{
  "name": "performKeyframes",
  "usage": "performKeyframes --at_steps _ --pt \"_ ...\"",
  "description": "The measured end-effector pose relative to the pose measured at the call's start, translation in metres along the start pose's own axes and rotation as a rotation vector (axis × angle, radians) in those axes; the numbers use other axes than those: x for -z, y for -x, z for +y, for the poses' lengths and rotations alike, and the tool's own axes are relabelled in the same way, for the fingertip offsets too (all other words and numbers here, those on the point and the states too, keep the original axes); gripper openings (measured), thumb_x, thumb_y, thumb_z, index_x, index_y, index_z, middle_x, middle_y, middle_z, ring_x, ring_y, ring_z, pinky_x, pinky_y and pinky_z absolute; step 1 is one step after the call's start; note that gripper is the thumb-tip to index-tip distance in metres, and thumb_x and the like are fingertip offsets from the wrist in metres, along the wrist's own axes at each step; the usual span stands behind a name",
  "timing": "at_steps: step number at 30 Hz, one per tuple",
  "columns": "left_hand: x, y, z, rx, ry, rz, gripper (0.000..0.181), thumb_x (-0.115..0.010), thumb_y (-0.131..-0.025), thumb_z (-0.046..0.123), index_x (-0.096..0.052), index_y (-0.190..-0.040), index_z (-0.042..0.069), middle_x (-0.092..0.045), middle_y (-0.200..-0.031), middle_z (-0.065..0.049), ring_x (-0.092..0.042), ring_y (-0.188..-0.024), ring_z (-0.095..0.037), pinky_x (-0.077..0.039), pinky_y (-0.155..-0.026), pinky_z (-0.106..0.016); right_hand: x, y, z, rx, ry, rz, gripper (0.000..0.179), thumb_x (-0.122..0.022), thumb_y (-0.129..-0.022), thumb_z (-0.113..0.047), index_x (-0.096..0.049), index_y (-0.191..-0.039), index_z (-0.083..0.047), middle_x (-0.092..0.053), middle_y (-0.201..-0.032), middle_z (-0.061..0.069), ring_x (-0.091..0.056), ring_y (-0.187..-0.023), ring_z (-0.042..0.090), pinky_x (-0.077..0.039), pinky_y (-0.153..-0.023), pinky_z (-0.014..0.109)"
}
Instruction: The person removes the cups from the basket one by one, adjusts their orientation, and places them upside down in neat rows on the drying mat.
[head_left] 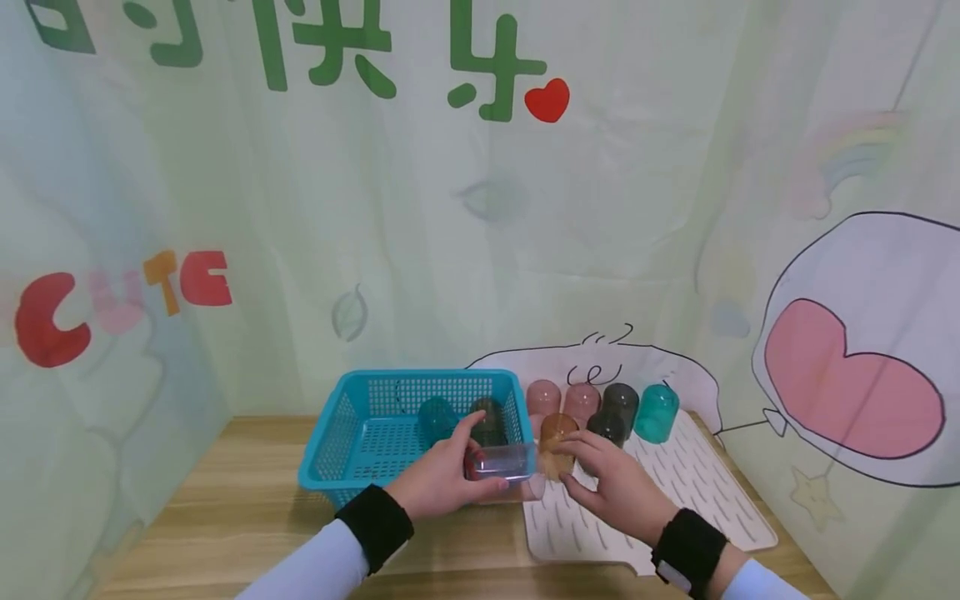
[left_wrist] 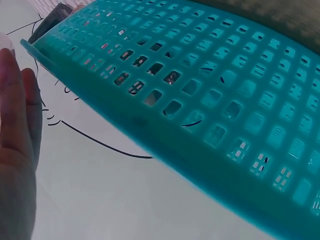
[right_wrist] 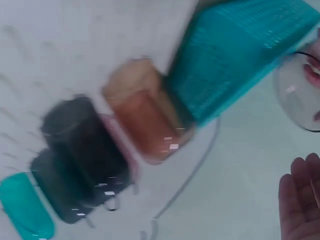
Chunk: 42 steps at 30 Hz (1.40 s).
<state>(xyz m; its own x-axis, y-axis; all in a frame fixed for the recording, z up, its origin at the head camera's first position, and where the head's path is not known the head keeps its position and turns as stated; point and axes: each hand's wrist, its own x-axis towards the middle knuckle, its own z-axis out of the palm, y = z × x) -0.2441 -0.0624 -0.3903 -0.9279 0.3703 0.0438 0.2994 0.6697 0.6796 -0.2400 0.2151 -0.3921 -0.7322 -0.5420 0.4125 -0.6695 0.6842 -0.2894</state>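
My left hand [head_left: 438, 477] grips a clear cup [head_left: 504, 463] lying sideways over the right front corner of a blue plastic basket [head_left: 427, 375]. Part of that cup also appears at the edge of the right wrist view. To the right, my right hand [head_left: 621, 490] has its fingers spread and slightly bent, with nothing held. Nearest to it stands an upside-down amber cup [head_left: 557, 435] on a white drying mat [head_left: 705, 492]; whether the fingertips touch it I cannot tell. Inside the basket are a teal cup [head_left: 437, 419] and a dark grey cup [head_left: 489, 423].
Behind the amber cup, the mat carries pink cups [head_left: 543, 397], dark grey cups [head_left: 621, 403] and a teal cup [head_left: 657, 414], upside down and close together. A wooden table [head_left: 225, 500] lies underneath. A printed curtain [head_left: 600, 208] hangs behind.
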Motion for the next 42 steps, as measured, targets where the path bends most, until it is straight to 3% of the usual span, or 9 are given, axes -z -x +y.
performKeyframes --at_steps 2,5,10,18,26,30,34,39,42 --pt "-0.001 0.0 -0.001 -0.005 0.006 0.006 0.106 -0.067 -0.076 0.065 -0.008 -0.151 0.021 -0.058 -0.111 -0.005 -0.055 -0.084 -0.013 -0.054 -0.074 -0.035 0.003 -0.011 -0.013 0.099 -0.01 0.012 0.042 -0.07 -0.086 -0.036 -0.058 -0.125 -0.028 -0.056 -0.123 -0.009 -0.049 -0.11 0.005 -0.054 -0.089 0.036" --pt "-0.001 0.0 -0.002 -0.021 0.02 0.018 0.111 -0.066 -0.075 0.067 -0.002 -0.152 0.022 -0.059 -0.108 -0.004 -0.055 -0.08 -0.011 -0.053 -0.069 -0.032 -0.001 -0.025 -0.028 0.237 0.014 -0.038 0.052 -0.067 -0.087 -0.043 -0.051 -0.134 -0.029 -0.051 -0.13 -0.005 -0.048 -0.113 0.008 -0.054 -0.088 0.036" --pt "-0.002 -0.001 -0.004 -0.036 0.063 0.014 0.115 -0.068 -0.073 0.067 0.005 -0.152 0.026 -0.059 -0.101 0.002 -0.056 -0.077 -0.009 -0.052 -0.066 -0.03 -0.01 -0.039 -0.042 0.361 0.043 -0.108 0.065 -0.073 -0.082 -0.041 -0.046 -0.14 -0.029 -0.048 -0.135 0.0 -0.049 -0.115 0.012 -0.054 -0.086 0.033" --pt "-0.005 0.001 -0.002 -0.038 0.091 0.004 0.118 -0.069 -0.072 0.067 0.012 -0.151 0.031 -0.064 -0.109 0.003 -0.06 -0.089 -0.009 -0.055 -0.08 -0.04 -0.015 -0.049 -0.048 0.412 0.078 -0.151 0.069 -0.073 -0.08 -0.046 -0.044 -0.141 -0.034 -0.052 -0.134 0.003 -0.049 -0.116 0.015 -0.054 -0.085 0.028" --pt "-0.007 0.0 -0.002 -0.003 0.086 -0.005 0.119 -0.068 -0.069 0.07 0.015 -0.148 0.04 -0.062 -0.114 -0.002 -0.06 -0.089 -0.008 -0.055 -0.083 -0.046 -0.016 -0.051 -0.05 0.431 0.127 -0.2 0.068 -0.071 -0.081 -0.047 -0.043 -0.141 -0.034 -0.054 -0.134 0.0 -0.047 -0.119 0.013 -0.052 -0.091 0.036" --pt "-0.007 0.001 -0.002 -0.017 0.09 -0.023 0.116 -0.067 -0.071 0.069 0.013 -0.149 0.04 -0.062 -0.121 -0.003 -0.059 -0.101 -0.013 -0.053 -0.087 -0.051 -0.016 -0.051 -0.05 0.442 0.138 -0.207 0.066 -0.068 -0.082 -0.05 -0.043 -0.141 -0.034 -0.054 -0.134 -0.001 -0.046 -0.12 0.012 -0.052 -0.092 0.036" --pt "-0.007 0.003 -0.004 -0.044 0.078 -0.038 0.108 -0.062 -0.076 0.069 0.005 -0.152 0.034 -0.058 -0.13 -0.001 -0.054 -0.113 -0.016 -0.049 -0.093 -0.053 -0.016 -0.05 -0.048 0.44 0.138 -0.198 0.068 -0.068 -0.082 -0.051 -0.042 -0.142 -0.035 -0.053 -0.135 -0.002 -0.044 -0.122 0.011 -0.051 -0.093 0.037" --pt "-0.005 0.006 -0.007 -0.088 0.091 -0.051 0.09 -0.054 -0.085 0.065 -0.006 -0.153 0.028 -0.055 -0.132 -0.001 -0.055 -0.109 -0.015 -0.052 -0.09 -0.047 -0.015 -0.048 -0.045 0.444 0.103 -0.157 0.067 -0.071 -0.08 -0.049 -0.046 -0.14 -0.03 -0.055 -0.132 -0.001 -0.048 -0.117 0.011 -0.053 -0.09 0.032" --pt "-0.002 0.009 -0.01 -0.136 0.08 -0.035 0.074 -0.042 -0.094 0.061 -0.012 -0.152 0.027 -0.052 -0.132 0.001 -0.051 -0.112 -0.015 -0.049 -0.094 -0.049 -0.012 -0.047 -0.041 0.414 0.115 -0.135 0.066 -0.072 -0.08 -0.048 -0.048 -0.138 -0.03 -0.056 -0.129 -0.001 -0.051 -0.112 0.01 -0.054 -0.086 0.03"
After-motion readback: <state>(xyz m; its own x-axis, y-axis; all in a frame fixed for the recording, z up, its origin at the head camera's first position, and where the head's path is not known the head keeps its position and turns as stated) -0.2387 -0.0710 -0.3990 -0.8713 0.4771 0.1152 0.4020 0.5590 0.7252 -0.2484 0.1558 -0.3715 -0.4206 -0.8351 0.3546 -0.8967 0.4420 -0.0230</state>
